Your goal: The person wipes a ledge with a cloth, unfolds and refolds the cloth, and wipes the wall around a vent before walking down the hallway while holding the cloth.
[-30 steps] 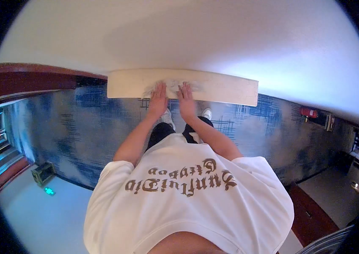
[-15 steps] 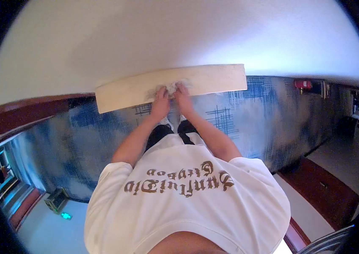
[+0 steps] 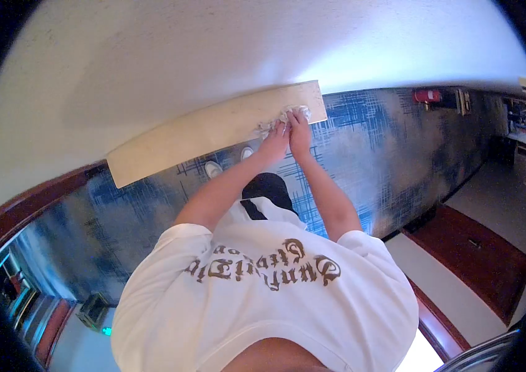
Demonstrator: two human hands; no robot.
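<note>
A narrow cream-coloured board [image 3: 194,134] runs along the wall in front of me. A crumpled whitish cloth [image 3: 298,113] lies on its upper face near the right end. My right hand [image 3: 300,137] is closed on this cloth and presses it to the board. Beside it, my left hand [image 3: 274,147] has its fingers bent onto the cloth's greyer left part, by the board's near edge. The two hands almost touch. Blur and the bunched folds hide some fingertips.
Beyond the board rises a pale wall [image 3: 182,56]. Blue-grey patterned carpet [image 3: 374,149] covers the floor, with my shoes [image 3: 213,169] below the board. A red object [image 3: 426,95] stands by the wall at right. Dark red door-like panel [image 3: 473,260] at lower right.
Both hands have slid to the right along the board with the cloth, from near its middle to near its right end. My body and view have shifted and turned slightly.
</note>
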